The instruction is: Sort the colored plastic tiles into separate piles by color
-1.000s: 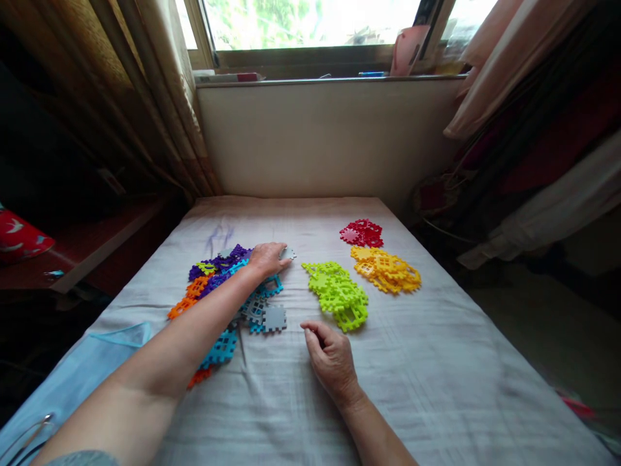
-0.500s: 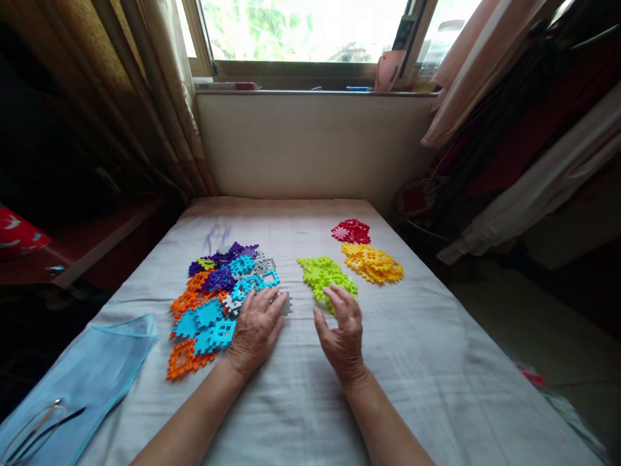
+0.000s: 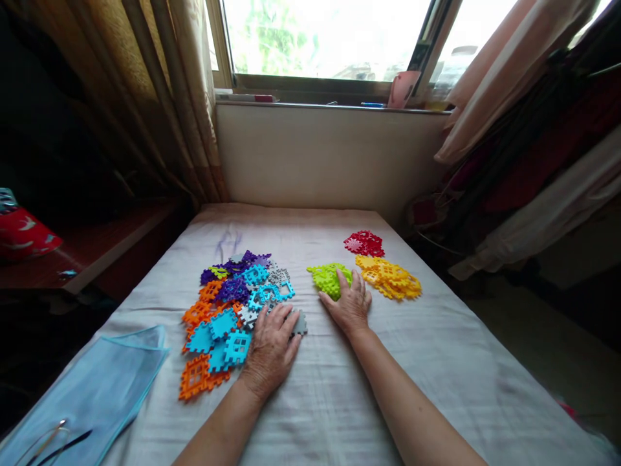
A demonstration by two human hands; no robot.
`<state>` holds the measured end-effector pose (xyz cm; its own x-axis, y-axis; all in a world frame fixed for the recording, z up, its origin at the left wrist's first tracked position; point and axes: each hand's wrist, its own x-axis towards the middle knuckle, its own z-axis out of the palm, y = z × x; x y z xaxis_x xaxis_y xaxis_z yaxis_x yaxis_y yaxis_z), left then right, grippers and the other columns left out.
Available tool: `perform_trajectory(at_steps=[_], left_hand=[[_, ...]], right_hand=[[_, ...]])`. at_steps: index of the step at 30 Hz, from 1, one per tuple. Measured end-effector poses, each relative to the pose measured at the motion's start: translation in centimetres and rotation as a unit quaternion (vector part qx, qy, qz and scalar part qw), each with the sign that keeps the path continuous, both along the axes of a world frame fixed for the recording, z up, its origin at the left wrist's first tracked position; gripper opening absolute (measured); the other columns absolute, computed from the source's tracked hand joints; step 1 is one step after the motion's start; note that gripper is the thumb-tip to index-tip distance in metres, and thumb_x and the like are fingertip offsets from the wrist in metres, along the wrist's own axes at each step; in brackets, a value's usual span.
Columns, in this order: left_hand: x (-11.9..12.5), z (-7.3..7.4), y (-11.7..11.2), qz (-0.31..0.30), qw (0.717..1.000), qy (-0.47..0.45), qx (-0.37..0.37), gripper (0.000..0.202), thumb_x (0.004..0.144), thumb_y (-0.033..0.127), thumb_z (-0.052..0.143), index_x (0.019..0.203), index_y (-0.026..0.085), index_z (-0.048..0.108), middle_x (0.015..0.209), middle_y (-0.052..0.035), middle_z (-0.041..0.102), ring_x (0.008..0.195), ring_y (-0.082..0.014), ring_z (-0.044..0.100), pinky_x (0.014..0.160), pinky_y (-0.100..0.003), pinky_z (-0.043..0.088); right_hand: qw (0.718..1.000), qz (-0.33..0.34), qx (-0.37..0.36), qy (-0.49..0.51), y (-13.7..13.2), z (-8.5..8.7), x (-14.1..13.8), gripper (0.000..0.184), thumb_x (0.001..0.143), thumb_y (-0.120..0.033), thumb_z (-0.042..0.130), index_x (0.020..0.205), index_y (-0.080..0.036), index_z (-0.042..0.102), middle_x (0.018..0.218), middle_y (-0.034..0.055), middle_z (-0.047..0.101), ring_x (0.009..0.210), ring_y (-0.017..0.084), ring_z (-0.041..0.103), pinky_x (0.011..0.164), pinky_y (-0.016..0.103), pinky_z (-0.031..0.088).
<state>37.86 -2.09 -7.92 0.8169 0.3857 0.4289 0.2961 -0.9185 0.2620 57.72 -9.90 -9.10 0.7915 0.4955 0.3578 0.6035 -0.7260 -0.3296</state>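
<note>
My left hand lies flat, fingers stretched out, at the right edge of a mixed heap of toothed plastic building tiles. Under its fingertips a grey tile pokes out. Light-blue tiles, orange tiles and purple tiles make up much of that heap. My right hand rests with spread fingers against the near right side of a lime-green tile pile, covering part of it. Just right of those fingers sits a yellow tile pile, with a red tile pile behind it.
A pale sheet covers the bed-like surface. On the left lie a light-blue cloth bag and dark-armed glasses. A wall and window stand at the far end, with a pink cup on the sill. Clothes hang at right.
My right hand has reached forward onto the lime-green pile, which now looks more bunched together. My left hand stays by the grey tile. The camera view has shifted slightly up and left.
</note>
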Motion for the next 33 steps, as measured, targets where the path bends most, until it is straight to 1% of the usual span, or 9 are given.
perform_trajectory(at_steps=[7, 11, 15, 22, 26, 28, 29, 30, 33], left_hand=[[0.1, -0.2, 0.1, -0.004, 1.0, -0.005, -0.022, 0.04, 0.09, 0.025, 0.054, 0.129, 0.023, 0.056, 0.137, -0.0078, 0.058, 0.133, -0.0263, 0.047, 0.117, -0.055, 0.028], [0.1, -0.5, 0.0, 0.003, 1.0, -0.002, -0.018, 0.04, 0.09, 0.026, 0.054, 0.13, 0.024, 0.055, 0.138, -0.0072, 0.057, 0.134, -0.0259, 0.046, 0.117, -0.055, 0.029], [0.1, -0.6, -0.2, 0.012, 1.0, -0.002, -0.022, 0.042, 0.09, 0.027, 0.053, 0.131, 0.027, 0.054, 0.138, -0.0061, 0.057, 0.135, -0.0255, 0.045, 0.117, -0.055, 0.03], [0.0, -0.6, -0.3, 0.02, 0.999, 0.004, -0.027, 0.044, 0.09, 0.028, 0.052, 0.134, 0.03, 0.052, 0.139, -0.0042, 0.057, 0.136, -0.025, 0.044, 0.117, -0.056, 0.033], [0.0, -0.5, -0.2, 0.016, 0.999, 0.021, -0.025, 0.042, 0.091, 0.031, 0.053, 0.133, 0.029, 0.051, 0.141, -0.0032, 0.056, 0.137, -0.0246, 0.043, 0.116, -0.055, 0.034], [0.0, -0.4, -0.2, 0.015, 0.999, 0.025, -0.026, 0.042, 0.092, 0.031, 0.053, 0.133, 0.029, 0.051, 0.141, -0.0032, 0.055, 0.137, -0.0248, 0.043, 0.116, -0.055, 0.034], [0.0, -0.4, -0.2, 0.015, 0.999, 0.026, -0.027, 0.042, 0.092, 0.031, 0.053, 0.133, 0.029, 0.051, 0.141, -0.0033, 0.055, 0.137, -0.0248, 0.043, 0.116, -0.055, 0.033], [0.1, -0.3, -0.2, 0.015, 0.999, 0.026, -0.029, 0.042, 0.091, 0.031, 0.053, 0.134, 0.029, 0.051, 0.141, -0.0036, 0.055, 0.137, -0.0249, 0.043, 0.117, -0.055, 0.033], [0.1, -0.2, -0.3, 0.014, 0.999, 0.022, -0.032, 0.042, 0.092, 0.03, 0.053, 0.133, 0.028, 0.052, 0.14, -0.0042, 0.056, 0.136, -0.0255, 0.044, 0.117, -0.055, 0.032]], right_hand=[[1.0, 0.006, 0.016, 0.018, 6.5, -0.1, 4.7, 0.065, 0.081, -0.051, 0.062, 0.139, -0.025, 0.048, 0.148, 0.0178, 0.038, 0.136, 0.035, 0.032, 0.104, 0.055, 0.029], [0.999, 0.024, 0.016, 0.027, 9.5, -0.1, 7.6, 0.064, 0.081, -0.048, 0.063, 0.138, -0.024, 0.05, 0.148, 0.0172, 0.038, 0.134, 0.034, 0.034, 0.104, 0.051, 0.031], [0.999, 0.015, 0.021, 0.028, 12.2, -0.4, 10.4, 0.066, 0.08, -0.048, 0.064, 0.14, -0.024, 0.047, 0.147, 0.0166, 0.038, 0.132, 0.033, 0.035, 0.103, 0.049, 0.032], [0.999, 0.018, 0.03, 0.028, 15.8, -1.0, 14.7, 0.066, 0.08, -0.053, 0.061, 0.137, -0.023, 0.05, 0.142, 0.0172, 0.043, 0.127, 0.034, 0.039, 0.1, 0.047, 0.034], [0.999, 0.037, 0.022, 0.009, 16.1, -0.7, 15.1, 0.066, 0.082, -0.055, 0.059, 0.138, -0.019, 0.05, 0.145, 0.0194, 0.041, 0.13, 0.034, 0.036, 0.104, 0.051, 0.028], [0.997, 0.072, 0.019, -0.039, 15.6, -0.4, 14.0, 0.065, 0.085, -0.054, 0.056, 0.139, -0.019, 0.049, 0.148, 0.019, 0.038, 0.134, 0.035, 0.032, 0.107, 0.055, 0.022], [0.992, 0.109, 0.01, -0.068, 15.3, -0.2, 13.3, 0.064, 0.085, -0.054, 0.056, 0.14, -0.02, 0.049, 0.15, 0.0178, 0.037, 0.136, 0.035, 0.03, 0.108, 0.056, 0.019], [0.982, 0.162, -0.006, -0.095, 14.9, 0.0, 12.4, 0.064, 0.085, -0.054, 0.057, 0.14, -0.022, 0.049, 0.152, 0.0159, 0.035, 0.138, 0.035, 0.027, 0.11, 0.055, 0.017], [0.933, 0.324, -0.079, -0.134, 14.3, 0.6, 10.4, 0.058, 0.082, -0.055, 0.063, 0.133, -0.027, 0.058, 0.154, 0.009, 0.036, 0.142, 0.032, 0.023, 0.114, 0.05, 0.011]])
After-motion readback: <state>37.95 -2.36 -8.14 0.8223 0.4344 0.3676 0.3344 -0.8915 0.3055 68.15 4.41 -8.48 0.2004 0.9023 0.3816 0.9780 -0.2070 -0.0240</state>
